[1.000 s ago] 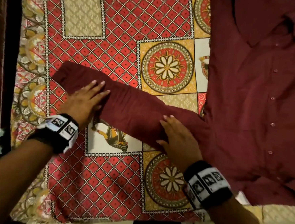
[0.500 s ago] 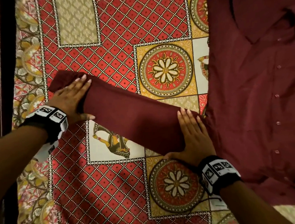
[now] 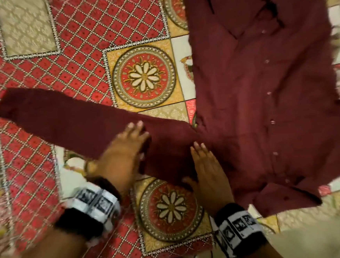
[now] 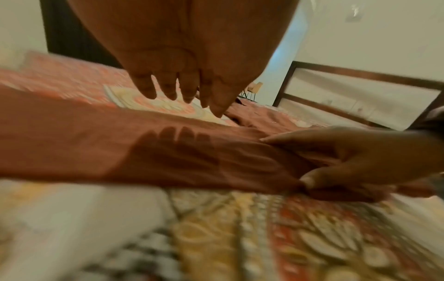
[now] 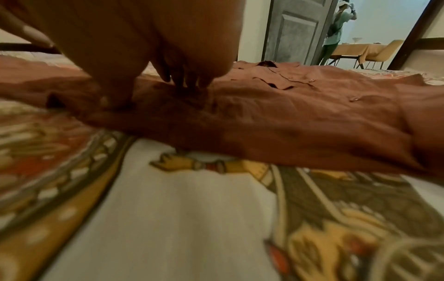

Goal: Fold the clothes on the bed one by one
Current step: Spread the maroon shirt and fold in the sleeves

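Note:
A maroon button-up shirt (image 3: 264, 101) lies spread on the right of the bed, front side up. Its long sleeve (image 3: 73, 124) stretches flat to the left across the bedspread. My left hand (image 3: 126, 150) is over the middle of the sleeve with straight fingers. In the left wrist view the left hand's fingers (image 4: 168, 89) hover just above the sleeve (image 4: 72, 133) and cast a shadow on it. My right hand (image 3: 206, 166) lies flat on the sleeve near the armpit, thumb at the sleeve's lower edge. The right hand's fingertips (image 5: 187, 79) press the cloth.
The patterned red and yellow bedspread (image 3: 77, 44) covers the bed, whose near edge (image 3: 316, 239) runs along the bottom. A wooden bed frame (image 4: 360, 95) stands at the far side. Through an open doorway a person (image 5: 336, 32) stands beside a table and chairs.
My left hand has left the cuff end and moved right along the sleeve, close to my right hand. The right hand has stayed near the armpit. The sleeve lies straighter.

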A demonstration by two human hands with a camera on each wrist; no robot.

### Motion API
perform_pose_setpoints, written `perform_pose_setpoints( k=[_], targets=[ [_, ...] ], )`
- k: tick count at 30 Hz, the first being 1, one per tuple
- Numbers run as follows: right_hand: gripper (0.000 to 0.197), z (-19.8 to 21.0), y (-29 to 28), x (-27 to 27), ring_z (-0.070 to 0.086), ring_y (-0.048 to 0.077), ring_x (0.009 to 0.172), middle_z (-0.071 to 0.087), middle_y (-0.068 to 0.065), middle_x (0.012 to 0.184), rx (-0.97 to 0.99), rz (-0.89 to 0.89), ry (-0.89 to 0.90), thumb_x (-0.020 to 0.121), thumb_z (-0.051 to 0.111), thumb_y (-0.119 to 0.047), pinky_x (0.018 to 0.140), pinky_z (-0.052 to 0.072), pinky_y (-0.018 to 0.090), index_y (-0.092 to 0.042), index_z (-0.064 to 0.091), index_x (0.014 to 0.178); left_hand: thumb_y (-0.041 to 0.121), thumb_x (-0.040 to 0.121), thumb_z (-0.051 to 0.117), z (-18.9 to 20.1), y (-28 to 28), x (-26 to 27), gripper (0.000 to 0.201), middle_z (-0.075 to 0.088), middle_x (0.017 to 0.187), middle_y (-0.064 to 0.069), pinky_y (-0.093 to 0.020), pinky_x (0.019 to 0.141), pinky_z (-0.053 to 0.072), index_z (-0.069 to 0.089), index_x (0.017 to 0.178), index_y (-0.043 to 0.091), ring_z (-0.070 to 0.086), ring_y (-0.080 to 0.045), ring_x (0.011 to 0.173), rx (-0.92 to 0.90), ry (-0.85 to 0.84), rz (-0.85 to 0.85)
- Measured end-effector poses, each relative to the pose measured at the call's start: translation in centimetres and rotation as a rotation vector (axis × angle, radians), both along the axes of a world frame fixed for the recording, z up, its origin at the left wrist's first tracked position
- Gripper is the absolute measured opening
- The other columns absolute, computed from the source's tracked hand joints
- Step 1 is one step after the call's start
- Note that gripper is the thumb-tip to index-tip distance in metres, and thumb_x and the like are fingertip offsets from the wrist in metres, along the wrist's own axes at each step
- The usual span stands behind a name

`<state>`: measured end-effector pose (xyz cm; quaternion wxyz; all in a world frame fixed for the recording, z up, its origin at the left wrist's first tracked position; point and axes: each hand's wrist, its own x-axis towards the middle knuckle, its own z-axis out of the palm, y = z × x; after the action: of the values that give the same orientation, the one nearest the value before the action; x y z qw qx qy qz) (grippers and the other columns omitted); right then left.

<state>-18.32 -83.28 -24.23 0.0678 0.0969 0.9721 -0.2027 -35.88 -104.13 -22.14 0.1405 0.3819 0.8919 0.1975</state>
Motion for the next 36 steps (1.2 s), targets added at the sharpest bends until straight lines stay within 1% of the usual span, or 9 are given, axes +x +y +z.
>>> perform_pose_setpoints(
  k=[3, 7, 12, 15, 22, 28, 30, 32, 36],
  targets=[
    [0.12, 0.1, 1.0, 1.1, 0.009, 0.027, 0.156, 0.011, 0.013, 0.169, 0.057, 0.02, -0.183, 0.077, 0.058, -0.078, 0.125, 0.011, 0.05, -0.002, 0.016, 0.16, 0.035, 0.085, 0.059, -3.1, 5.3, 6.9, 0.069, 0.012, 0.166, -0.008, -0.043, 0.107, 0.044, 0.035, 0.146, 0.012, 0.018, -0.025, 0.149, -0.055, 0.021, -0.149],
    [0.124, 1.7, 5.1, 1.8, 0.006, 0.03, 0.156, 0.01, 0.013, 0.169, 0.039, 0.033, -0.158, 0.072, 0.049, -0.086, 0.124, 0.016, 0.056, -0.003, 0.018, 0.159, 0.031, 0.067, 0.087, -3.1, 8.1, 8.4, 0.094, 0.04, 0.154, -0.014, -0.038, 0.113, 0.031, 0.037, 0.145, 0.009, 0.028, -0.027, 0.141, -0.1, -0.064, -0.068],
    [0.07, 1.8, 14.2, 1.5, 0.036, 0.036, 0.146, 0.044, 0.016, 0.155, 0.11, -0.117, -0.055, 0.09, 0.068, -0.041, 0.118, 0.033, 0.054, -0.003, 0.049, 0.146, 0.04, 0.091, 0.043, -2.1, 10.0, 8.1, 0.065, 0.029, 0.161, -0.007, -0.034, 0.115, 0.017, 0.035, 0.149, 0.013, 0.019, -0.023, 0.148, -0.078, -0.028, -0.067],
    [0.073, 0.5, 16.5, 1.2, 0.043, 0.038, 0.142, 0.046, 0.018, 0.153, 0.088, -0.064, -0.105, 0.082, 0.08, -0.029, 0.115, 0.038, 0.053, -0.001, 0.052, 0.143, 0.037, 0.091, 0.053, -1.8, 12.8, 9.6, 0.072, 0.021, 0.164, -0.004, -0.034, 0.119, 0.02, 0.028, 0.154, 0.015, 0.013, -0.019, 0.151, -0.086, -0.132, -0.112],
    [0.148, 0.5, 19.4, 3.5, 0.001, 0.019, 0.157, -0.002, -0.002, 0.17, 0.1, 0.153, -0.308, 0.052, 0.053, -0.098, 0.125, 0.005, 0.054, -0.015, 0.001, 0.162, 0.052, 0.079, 0.074, -1.4, 16.5, 9.9, 0.124, -0.035, 0.153, 0.017, -0.028, 0.121, -0.004, -0.027, 0.147, 0.031, -0.024, -0.001, 0.142, -0.416, -0.25, -0.071],
    [0.139, 1.0, 20.4, 4.6, 0.005, 0.025, 0.157, 0.009, 0.007, 0.17, 0.007, 0.152, -0.183, 0.059, 0.055, -0.094, 0.125, 0.014, 0.055, -0.008, 0.014, 0.161, 0.066, 0.061, 0.081, 0.3, 17.8, 11.7, 0.144, -0.032, 0.158, 0.014, -0.039, 0.122, -0.002, -0.024, 0.151, 0.029, -0.022, -0.01, 0.148, -0.489, -0.275, 0.029],
    [0.109, 1.8, 21.7, 6.2, 0.018, 0.025, 0.154, 0.025, 0.008, 0.166, -0.14, 0.035, -0.032, 0.079, 0.055, -0.08, 0.124, 0.019, 0.046, -0.01, 0.029, 0.158, 0.059, 0.065, 0.082, 1.3, 17.7, 14.1, 0.115, 0.017, 0.165, 0.0, -0.042, 0.12, 0.024, 0.024, 0.156, 0.02, 0.02, -0.02, 0.149, -0.253, -0.277, 0.235],
    [0.077, 2.4, 24.2, 9.1, 0.042, 0.028, 0.139, 0.05, 0.01, 0.149, -0.225, -0.213, 0.082, 0.087, 0.062, -0.064, 0.114, 0.033, 0.04, -0.012, 0.05, 0.144, 0.043, 0.075, 0.082, 2.1, 17.5, 17.7, 0.056, 0.061, 0.122, -0.008, -0.041, 0.095, 0.046, 0.059, 0.119, 0.016, 0.055, -0.026, 0.111, -0.016, -0.183, 0.582],
    [0.052, 3.9, 29.4, 15.7, 0.062, 0.032, 0.102, 0.063, 0.009, 0.107, -0.426, -0.978, -0.055, 0.085, 0.066, -0.055, 0.084, 0.039, 0.028, -0.01, 0.064, 0.109, 0.007, 0.087, 0.074, 1.7, 18.1, 24.4, 0.017, 0.064, 0.088, -0.016, -0.048, 0.096, 0.051, 0.058, 0.08, 0.009, 0.061, -0.02, 0.068, 0.194, -0.731, 1.429]
  ],
)
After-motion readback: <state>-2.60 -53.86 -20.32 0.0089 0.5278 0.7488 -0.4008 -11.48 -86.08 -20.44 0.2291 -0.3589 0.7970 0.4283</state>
